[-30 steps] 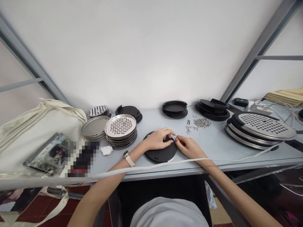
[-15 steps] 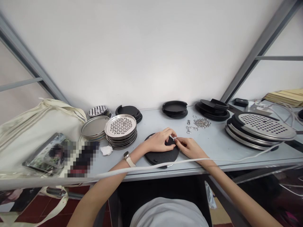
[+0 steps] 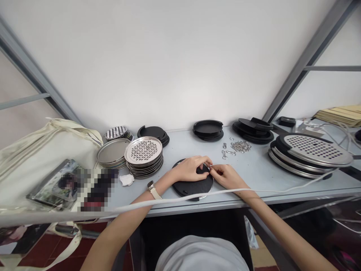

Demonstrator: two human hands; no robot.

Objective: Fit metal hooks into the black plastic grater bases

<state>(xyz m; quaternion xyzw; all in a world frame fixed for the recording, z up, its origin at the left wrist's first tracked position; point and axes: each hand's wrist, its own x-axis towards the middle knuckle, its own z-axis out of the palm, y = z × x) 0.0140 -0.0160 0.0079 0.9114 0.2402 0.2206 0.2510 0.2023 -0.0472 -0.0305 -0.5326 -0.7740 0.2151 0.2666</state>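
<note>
A black round plate point(image 3: 194, 188) lies flat at the bench's front edge, with a thin strip of metal rim showing along its lower right. My left hand point(image 3: 193, 169) rests across it, fingers and thumb curled around its upper right edge. Beside that edge, my right hand point(image 3: 224, 175) is closed in a pinch on a small metal piece, mostly hidden by the fingertips; it looks like a wire clip. The fingertips of both hands meet there. Beyond my right hand lies a pile of small metal clips point(image 3: 241, 146), with a few loose ones next to it.
Left of my hands stand a stack of round metal grater discs point(image 3: 143, 150) and a stack of plain metal discs point(image 3: 113, 150). Black round holders point(image 3: 208, 130) sit along the wall. Assembled graters point(image 3: 313, 154) are stacked at right. A white cable point(image 3: 175, 199) crosses in front.
My fingertips have shifted slightly at the plate's upper right edge, the left fingers closing further over the small metal piece. Nothing else has visibly moved.
</note>
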